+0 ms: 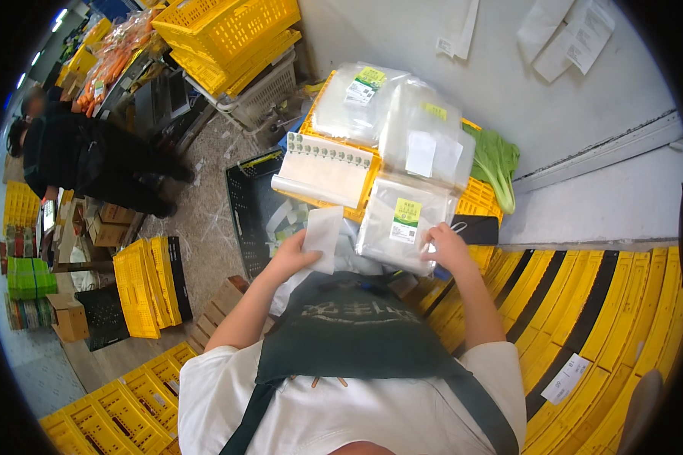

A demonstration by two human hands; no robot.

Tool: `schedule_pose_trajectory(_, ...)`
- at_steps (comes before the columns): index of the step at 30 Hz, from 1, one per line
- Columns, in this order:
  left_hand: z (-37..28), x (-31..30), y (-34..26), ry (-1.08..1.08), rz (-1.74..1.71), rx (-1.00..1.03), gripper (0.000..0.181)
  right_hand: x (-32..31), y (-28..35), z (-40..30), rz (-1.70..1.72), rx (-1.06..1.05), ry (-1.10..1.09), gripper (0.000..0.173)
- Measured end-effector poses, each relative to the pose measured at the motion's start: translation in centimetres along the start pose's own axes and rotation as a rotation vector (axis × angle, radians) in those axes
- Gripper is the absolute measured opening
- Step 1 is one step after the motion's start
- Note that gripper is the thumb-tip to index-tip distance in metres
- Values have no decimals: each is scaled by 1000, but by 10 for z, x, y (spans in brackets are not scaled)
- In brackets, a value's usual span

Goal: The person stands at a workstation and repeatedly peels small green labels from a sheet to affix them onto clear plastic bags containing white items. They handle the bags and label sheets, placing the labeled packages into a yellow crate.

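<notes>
My left hand (297, 253) holds a strip of white label paper (325, 233) between thumb and fingers. My right hand (446, 245) is at the right edge of a stack of clear plastic bags (375, 227); its fingertips are close together, and whether they pinch a bag or a small label I cannot tell. A green and white label (406, 219) lies on the top bag. Behind are more stacks of clear bags (347, 122), some with labels or white papers on them. A sheet of round green stickers (330, 165) lies at their left. A leafy green vegetable (492, 165) lies at the right.
The bags rest on a yellow plastic crate (481, 199), with a black phone-like object (476, 230) beside them. A dark crate (242, 222) with paper scraps is at the left. Folded yellow crates (597, 307) line the right. A person in dark clothes (85, 148) stands far left.
</notes>
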State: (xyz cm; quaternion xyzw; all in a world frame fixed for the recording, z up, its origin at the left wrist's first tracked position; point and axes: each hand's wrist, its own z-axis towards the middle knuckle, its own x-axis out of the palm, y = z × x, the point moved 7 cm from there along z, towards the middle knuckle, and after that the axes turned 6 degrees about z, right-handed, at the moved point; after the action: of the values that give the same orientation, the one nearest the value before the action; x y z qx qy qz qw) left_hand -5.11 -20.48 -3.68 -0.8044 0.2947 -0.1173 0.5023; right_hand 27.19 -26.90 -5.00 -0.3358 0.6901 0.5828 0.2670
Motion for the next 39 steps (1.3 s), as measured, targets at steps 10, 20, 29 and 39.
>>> schedule_pose_trajectory(10, -22, -23, -46, -64, -75, 58, 25, -49, -53, 20, 811, 305, -358, 17)
schedule_pose_trajectory(20, -119, -120, -222, -56, -570, 910, 26, 85, 250, 65, 756, -520, 564, 89)
schedule_pose_trajectory(29, -404, -441, -250, -1093, -482, 1525, 23, 282, 158, 20, 442, -320, 1018, 35)
schedule_pose_trajectory(39, -116, -324, 143, -1074, 19, -113, 42, 100, 282, 87, 1248, 170, 621, 30)
